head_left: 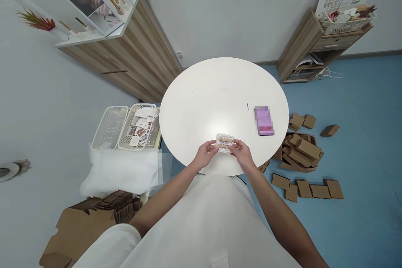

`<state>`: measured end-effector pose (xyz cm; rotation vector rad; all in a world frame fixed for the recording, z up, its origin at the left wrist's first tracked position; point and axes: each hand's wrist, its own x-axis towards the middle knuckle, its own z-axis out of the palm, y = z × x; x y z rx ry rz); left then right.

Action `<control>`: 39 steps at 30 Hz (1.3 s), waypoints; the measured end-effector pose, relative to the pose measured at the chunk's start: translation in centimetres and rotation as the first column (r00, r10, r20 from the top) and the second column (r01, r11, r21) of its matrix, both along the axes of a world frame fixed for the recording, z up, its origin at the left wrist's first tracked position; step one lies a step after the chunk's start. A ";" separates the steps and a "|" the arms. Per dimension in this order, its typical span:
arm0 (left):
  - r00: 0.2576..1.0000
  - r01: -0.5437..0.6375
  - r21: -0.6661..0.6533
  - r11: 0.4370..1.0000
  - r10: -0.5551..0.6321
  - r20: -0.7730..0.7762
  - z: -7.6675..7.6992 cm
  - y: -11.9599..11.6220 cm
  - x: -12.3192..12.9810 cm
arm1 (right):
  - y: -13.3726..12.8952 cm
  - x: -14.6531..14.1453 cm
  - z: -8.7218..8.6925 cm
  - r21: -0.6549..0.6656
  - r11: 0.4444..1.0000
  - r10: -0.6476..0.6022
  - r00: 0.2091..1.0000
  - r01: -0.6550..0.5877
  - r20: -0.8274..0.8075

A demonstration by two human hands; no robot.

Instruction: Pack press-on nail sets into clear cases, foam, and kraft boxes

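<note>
A small clear plastic case (225, 143) with tan strips and small pale items inside is held over the near edge of the round white table (220, 92). My left hand (205, 154) pinches its left side, and my right hand (243, 154) grips its right side with thumb and fingers. To the right on the tabletop lies a purple item (264, 121), blurred into blocks.
Left of the table stand white baskets (124, 136), one holding packets, beside white wrapping sheets (122, 171) and a large cardboard box (81, 232). Small brown boxes (303, 153) lie on the floor at right. Wooden cabinets (138, 46) stand behind.
</note>
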<state>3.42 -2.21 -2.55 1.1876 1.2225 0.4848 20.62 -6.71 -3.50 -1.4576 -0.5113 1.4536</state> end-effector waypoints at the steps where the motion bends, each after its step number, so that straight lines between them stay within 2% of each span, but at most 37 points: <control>1: 1.000 -0.006 0.032 0.999 0.006 -0.008 0.0 0.0 -0.2 | 0.1 -0.1 -0.1 -0.006 1.000 -0.011 1.000 0.011 0.005; 5: 1.000 -0.002 0.124 0.992 0.005 -0.021 -0.1 0.3 -1.3 | 0.4 -1.0 0.0 -0.021 1.000 -0.006 1.000 0.007 0.029; 11: 0.999 -0.044 0.125 0.991 0.044 0.001 -0.7 0.7 -3.3 | 1.9 -3.6 -0.2 -0.033 0.999 0.047 0.991 -0.043 0.122; 17: 0.993 -0.114 0.098 0.989 0.112 0.022 -1.1 1.9 -6.9 | 4.2 -7.8 -0.1 -0.058 0.990 0.135 0.965 -0.125 0.227; 21: 0.985 -0.171 0.102 0.980 0.169 0.030 -1.8 3.3 -9.9 | 6.2 -11.5 -0.4 -0.037 0.986 0.164 0.915 -0.162 0.368; 24: 0.975 -0.223 0.116 0.968 0.223 0.008 -2.8 4.4 -12.2 | 7.8 -14.3 -1.1 -0.076 0.976 0.216 0.865 -0.204 0.453; 27: 0.963 -0.257 0.135 0.957 0.266 -0.049 -4.1 5.7 -14.5 | 9.6 -17.0 -1.9 -0.126 0.958 0.287 0.844 -0.258 0.452; 33: 0.935 -0.237 0.209 0.949 0.281 -0.214 -6.0 9.0 -18.6 | 13.7 -21.9 -4.1 -0.192 0.928 0.372 0.795 -0.319 0.479; 39: 0.917 -0.227 0.287 0.931 0.304 -0.259 -7.1 12.6 -21.0 | 17.7 -25.2 -6.1 -0.175 0.913 0.403 0.753 -0.368 0.519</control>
